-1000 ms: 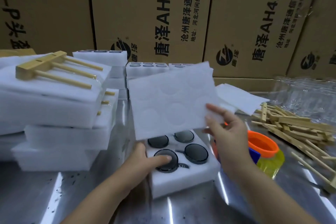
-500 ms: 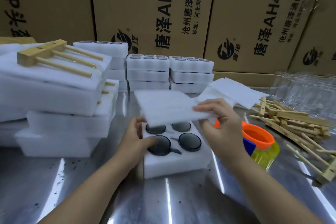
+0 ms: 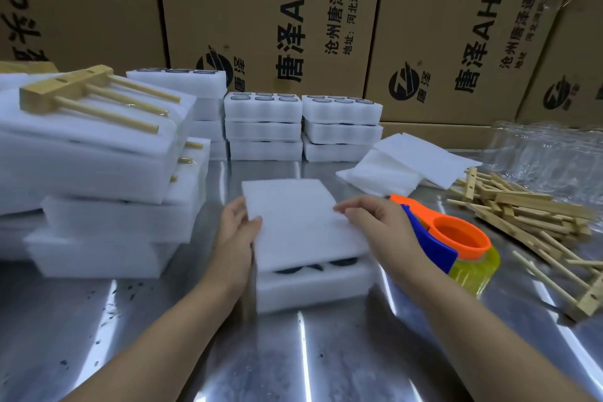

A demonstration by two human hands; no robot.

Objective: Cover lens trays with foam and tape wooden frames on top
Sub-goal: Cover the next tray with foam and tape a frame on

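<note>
Left hand [image 3: 236,232] lay flat against the left edge of the foam sheet [image 3: 300,219], thumb on top. Right hand [image 3: 378,225] pressed relaxed fingers on its right edge. Mid-counter [image 3: 293,362], the lens tray [image 3: 313,290] sat beneath that sheet, tape dispenser [image 3: 456,245] just right.

Both forearms reach fwd, converging. L hand [image 3: 235,232] stands on edge, fingers straight, thumb laid over the foam sheet [image 3: 300,219] btwn the hands. R hand [image 3: 380,228] palm down, fingers stretched toward L hand, tips resting on sheet.
</note>
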